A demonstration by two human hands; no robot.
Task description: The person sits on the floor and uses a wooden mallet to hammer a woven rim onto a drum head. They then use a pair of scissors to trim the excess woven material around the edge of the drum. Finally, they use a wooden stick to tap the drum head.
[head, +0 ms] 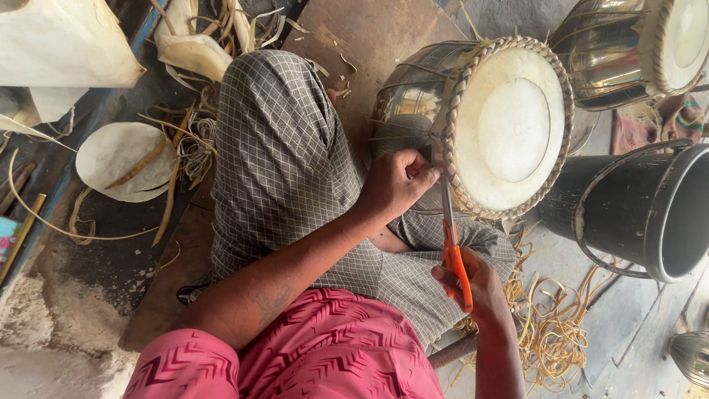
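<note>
A shiny metal drum with a white skin head and a braided rim lies on its side against my lap, which is covered by a grey checked cloth. My left hand pinches something thin at the near edge of the braided rim. My right hand holds orange-handled scissors, blades pointing up to the rim beside my left fingers.
A second metal drum lies at the top right. A black drum shell sits on the right. Loose hide strips pile on the floor below it. Round hide pieces and scraps lie on the left.
</note>
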